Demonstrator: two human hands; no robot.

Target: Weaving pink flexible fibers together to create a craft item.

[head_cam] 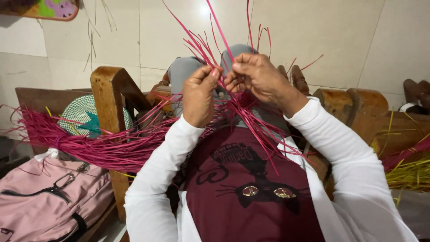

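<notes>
Several thin magenta straw strips (210,49) fan up and out from between my hands, in front of my raised grey-clad knees (183,71). My left hand (199,94) is closed around the strips just left of centre, thumb side up. My right hand (257,76) pinches strips at the same spot, fingertips touching those of the left. The point where the strips cross is hidden behind my fingers. A long bundle of the same magenta straw (85,145) trails off to the left across my lap. I wear white sleeves and a maroon printed shirt.
A wooden chair arm (109,87) stands at left, with a green-and-white woven piece (83,116) behind it. A pink backpack (49,192) lies at lower left. Yellow and magenta straw (410,172) lies at right on wooden furniture (367,107). Pale tiled floor lies beyond.
</notes>
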